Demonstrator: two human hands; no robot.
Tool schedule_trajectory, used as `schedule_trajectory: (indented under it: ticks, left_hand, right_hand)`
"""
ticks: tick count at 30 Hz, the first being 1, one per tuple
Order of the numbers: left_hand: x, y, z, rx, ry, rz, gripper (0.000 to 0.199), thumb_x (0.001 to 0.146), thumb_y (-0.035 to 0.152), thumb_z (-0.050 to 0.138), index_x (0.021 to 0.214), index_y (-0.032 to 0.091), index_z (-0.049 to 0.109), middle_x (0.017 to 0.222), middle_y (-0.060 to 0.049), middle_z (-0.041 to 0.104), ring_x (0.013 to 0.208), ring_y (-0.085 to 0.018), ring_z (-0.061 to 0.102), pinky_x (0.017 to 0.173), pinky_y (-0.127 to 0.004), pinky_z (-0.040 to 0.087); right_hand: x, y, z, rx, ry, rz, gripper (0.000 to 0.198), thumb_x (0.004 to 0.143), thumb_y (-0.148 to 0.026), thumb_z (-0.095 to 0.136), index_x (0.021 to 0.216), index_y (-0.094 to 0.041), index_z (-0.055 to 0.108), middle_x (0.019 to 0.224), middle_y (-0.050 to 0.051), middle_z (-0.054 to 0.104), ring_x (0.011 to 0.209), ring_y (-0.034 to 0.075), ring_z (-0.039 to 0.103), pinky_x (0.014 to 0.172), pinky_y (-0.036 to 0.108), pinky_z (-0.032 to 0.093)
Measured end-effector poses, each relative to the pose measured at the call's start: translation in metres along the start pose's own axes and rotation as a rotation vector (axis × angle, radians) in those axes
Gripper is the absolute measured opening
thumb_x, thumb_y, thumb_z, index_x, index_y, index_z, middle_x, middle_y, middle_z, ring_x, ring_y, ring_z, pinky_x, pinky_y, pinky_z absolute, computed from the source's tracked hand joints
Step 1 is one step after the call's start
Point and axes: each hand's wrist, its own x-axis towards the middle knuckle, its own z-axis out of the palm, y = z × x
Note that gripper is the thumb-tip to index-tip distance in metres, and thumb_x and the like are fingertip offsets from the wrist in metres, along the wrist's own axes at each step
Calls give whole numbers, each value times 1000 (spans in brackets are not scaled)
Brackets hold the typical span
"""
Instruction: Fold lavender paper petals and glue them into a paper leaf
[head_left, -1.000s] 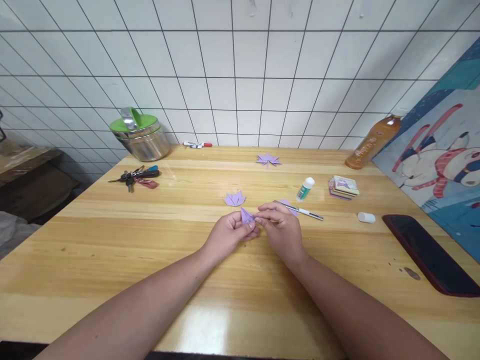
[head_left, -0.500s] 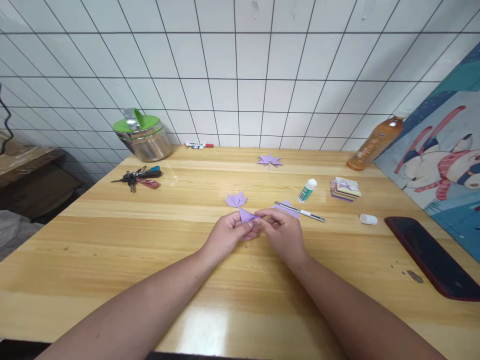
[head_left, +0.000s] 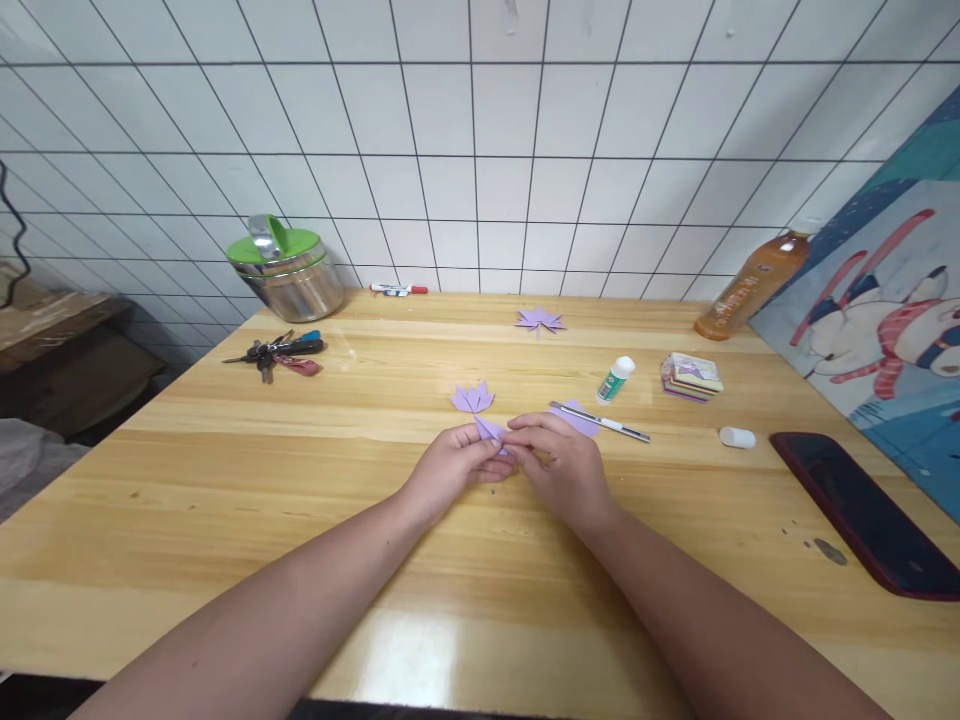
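Observation:
Between my two hands is a small piece of folded purple paper (head_left: 489, 429), its pointed end showing above the fingers. My left hand (head_left: 456, 462) grips it from the left with the thumb on top. My right hand (head_left: 561, 458) pinches its right edge, and the fingertips hide part of it. Just beyond lies a purple folded paper leaf (head_left: 472, 398). A utility knife (head_left: 611, 424) rests on a flat purple paper sheet (head_left: 581, 420), close to my right hand.
A glue stick (head_left: 616, 380) stands uncapped, its white cap (head_left: 737, 437) off to the right. Around them are a paper stack (head_left: 691, 377), phone (head_left: 862, 510), bottle (head_left: 752, 285), finished paper maple leaf (head_left: 539, 319), marker (head_left: 398, 290), keys (head_left: 277, 352) and a green-lidded steel pot (head_left: 289, 275).
The folded paper has turned slightly in my fingers and now looks narrower. My right fingers have shifted a little left along its edge.

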Motion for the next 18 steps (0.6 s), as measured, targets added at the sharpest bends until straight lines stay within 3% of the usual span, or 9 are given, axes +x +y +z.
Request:
schedule_trajectory:
  ticks: [5, 11, 15, 18]
  left_hand:
    - [-1, 4, -4, -87, -51, -38, 28, 70, 30, 70, 87, 10, 66, 81, -12, 72, 72, -19, 68, 72, -30, 51]
    - [-1, 4, -5, -36, -47, -44, 29, 73, 31, 69, 94, 11, 66, 83, -9, 72, 71, -14, 66, 72, -25, 50]
    - [2, 1, -7, -32, -52, -21, 29, 70, 26, 73, 94, 11, 66, 90, -9, 71, 78, -14, 65, 77, -26, 49]
    - [3, 0, -6, -23, -63, 7, 31, 67, 25, 74, 93, 10, 64, 91, -9, 70, 80, -15, 65, 78, -27, 48]
  right_hand:
    - [1, 6, -1, -1, -42, -68, 17, 82, -20, 56, 91, -26, 70, 99, 1, 68, 88, 14, 63, 80, 26, 51]
    - [1, 10, -4, 44, -80, -112, 20, 82, -22, 56, 96, -26, 69, 104, 2, 68, 93, 14, 63, 83, 27, 50]
    - [2, 9, -5, 173, -98, -35, 23, 82, -20, 54, 98, -27, 69, 102, 2, 68, 93, 15, 63, 81, 28, 51]
    - [3, 7, -5, 292, -104, 147, 24, 81, -22, 54, 102, -25, 67, 96, 4, 69, 82, 15, 64, 68, 26, 53]
